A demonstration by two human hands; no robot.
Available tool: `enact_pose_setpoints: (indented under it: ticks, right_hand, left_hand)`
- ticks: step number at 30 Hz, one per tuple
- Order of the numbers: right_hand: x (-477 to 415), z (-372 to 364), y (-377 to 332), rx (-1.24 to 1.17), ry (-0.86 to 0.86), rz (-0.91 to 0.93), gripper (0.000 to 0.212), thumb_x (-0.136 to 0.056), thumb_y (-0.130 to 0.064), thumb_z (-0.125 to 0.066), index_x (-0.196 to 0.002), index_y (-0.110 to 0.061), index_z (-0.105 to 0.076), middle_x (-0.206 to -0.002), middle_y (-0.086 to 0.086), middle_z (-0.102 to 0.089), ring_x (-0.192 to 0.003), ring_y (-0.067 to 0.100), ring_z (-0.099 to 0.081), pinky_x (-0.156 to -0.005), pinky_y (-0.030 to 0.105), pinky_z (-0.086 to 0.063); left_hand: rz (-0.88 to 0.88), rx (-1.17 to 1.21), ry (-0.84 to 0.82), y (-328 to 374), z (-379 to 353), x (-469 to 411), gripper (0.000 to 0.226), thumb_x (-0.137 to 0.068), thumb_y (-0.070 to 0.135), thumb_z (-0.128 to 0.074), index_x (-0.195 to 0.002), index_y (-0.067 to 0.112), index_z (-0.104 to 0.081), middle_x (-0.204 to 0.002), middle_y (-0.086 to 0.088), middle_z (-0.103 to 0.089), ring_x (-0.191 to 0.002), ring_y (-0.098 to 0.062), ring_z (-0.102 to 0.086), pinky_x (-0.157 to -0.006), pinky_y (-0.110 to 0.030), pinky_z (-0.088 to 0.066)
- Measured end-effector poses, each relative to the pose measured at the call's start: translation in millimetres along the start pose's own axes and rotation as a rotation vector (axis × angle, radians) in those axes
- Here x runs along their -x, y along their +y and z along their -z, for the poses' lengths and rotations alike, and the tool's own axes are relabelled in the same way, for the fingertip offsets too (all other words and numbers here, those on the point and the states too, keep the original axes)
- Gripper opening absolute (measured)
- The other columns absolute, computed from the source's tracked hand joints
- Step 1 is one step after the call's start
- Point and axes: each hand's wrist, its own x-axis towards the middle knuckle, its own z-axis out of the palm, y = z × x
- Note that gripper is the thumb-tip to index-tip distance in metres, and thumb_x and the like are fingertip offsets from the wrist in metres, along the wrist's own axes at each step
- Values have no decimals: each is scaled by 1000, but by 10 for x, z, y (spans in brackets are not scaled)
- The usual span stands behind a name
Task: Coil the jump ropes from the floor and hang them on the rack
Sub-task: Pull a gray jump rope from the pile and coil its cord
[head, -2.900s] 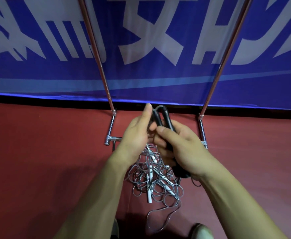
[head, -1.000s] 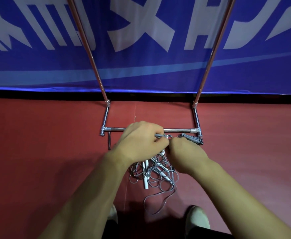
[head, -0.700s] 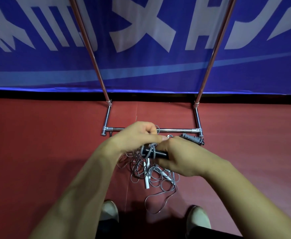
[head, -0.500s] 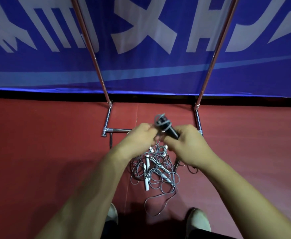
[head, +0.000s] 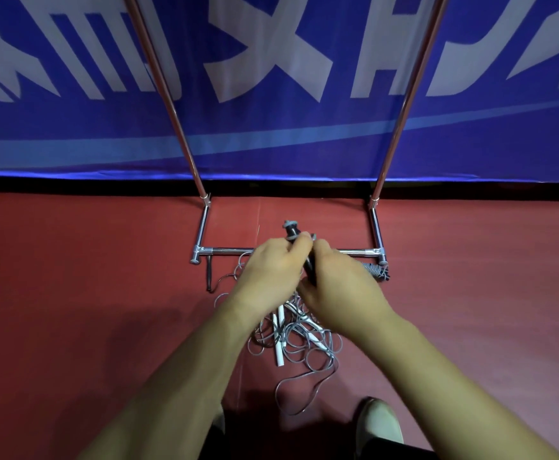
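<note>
My right hand (head: 341,287) grips the black handles (head: 293,232) of a jump rope, their grey-wrapped tips pointing up and away. My left hand (head: 271,270) pinches the grey cord at the top of those handles. Below my hands a tangle of grey jump ropes (head: 301,340) with white handles (head: 278,346) lies on the red floor. The metal rack (head: 376,229) stands just beyond, its two poles rising out of view. A coiled rope bundle (head: 376,270) lies at the rack's right foot, and a black handle (head: 209,273) lies by its left foot.
A blue banner with white lettering (head: 271,94) hangs behind the rack. My two shoes (head: 379,423) show at the bottom edge, close to a loose loop of cord. Red floor (head: 72,293) spreads to both sides.
My hands dropped low and turned the black handles sideways while the cord was wound on. They have since lifted, with the handles upright and my left hand at their top.
</note>
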Motion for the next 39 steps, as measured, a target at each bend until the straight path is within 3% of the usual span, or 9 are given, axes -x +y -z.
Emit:
enact_pose_setpoints:
  ticks: [4,6,9,14,20,23,29,33,39]
  right_hand:
    - [21,287,100,-1004,-530,-209,13,-91,-7,-69,-94,-19,-65,-73,8,-64,-62,22,-64,-59,34,-56]
    - [31,338,111,-1281,-664,-280,18,-95,-7,-63,-84,-21,-69,-66,11,-56,-53,23,-56,-49,30,-52]
    - [-54,206,120,-1065,-379,-255,20,-100,-13,-58,-81,-17,-51,-62,3,-38,-46,15,-32,-43,25,-27]
    - [-91,-16,148,-107,-59,-219,13,-100,-25,-48,-90,-19,-42,-81,6,-63,-75,33,-62,-59,37,-41]
    - [-35,16,53,279,-190,-297,24,-94,-6,-44,-117,-13,-50,-113,10,-67,-102,34,-66,-68,32,-38]
    - [-16,15,31,364,-305,-265,32,-96,-8,-43,-126,-15,-51,-121,8,-65,-108,31,-65,-71,32,-39]
    - [1,203,115,390,-495,-85,37,-97,-12,-44,-128,-28,-56,-118,1,-65,-108,27,-63,-75,32,-44]
    - [54,224,153,387,-595,66,42,-97,-15,-49,-130,-41,-54,-114,-4,-66,-107,24,-63,-86,38,-53]
    - [45,293,115,269,-732,98,29,-97,-16,-51,-122,-31,-57,-117,1,-65,-104,27,-62,-87,40,-52]
  left_hand:
    - [2,496,-187,-127,118,-81,45,-95,57,-52,-64,27,-65,-54,11,-34,-49,-12,-26,-50,-33,-19]
    - [-18,587,-244,-92,125,-56,50,-103,46,-46,-61,33,-71,-55,8,-31,-49,-8,-24,-49,-30,-17]
    - [17,436,-134,-41,164,-75,51,-99,57,-47,-64,28,-71,-52,2,-39,-48,-15,-36,-53,-31,-28]
    - [55,-89,-49,-51,123,-57,63,-96,66,-47,-66,13,-62,-51,2,-53,-54,-22,-53,-57,-32,-39]
    - [-260,-705,-24,27,130,70,33,-99,48,-50,-85,21,-64,-89,0,-71,-88,-28,-62,-71,-31,-30]
    - [-315,-604,-82,-7,134,114,23,-98,41,-55,-89,24,-67,-83,2,-67,-86,-29,-61,-70,-34,-39]
    - [-282,-203,-175,-245,328,-19,15,-86,44,-75,-80,30,-73,-71,21,-57,-64,1,-54,-65,-28,-45]
    - [-212,-80,-385,-267,331,-25,20,-78,44,-83,-74,27,-74,-74,-17,-57,-60,-13,-43,-60,-35,-37]
    - [-243,-32,-422,-139,348,34,20,-71,36,-90,-72,22,-76,-71,-9,-65,-59,-8,-50,-58,-30,-39]
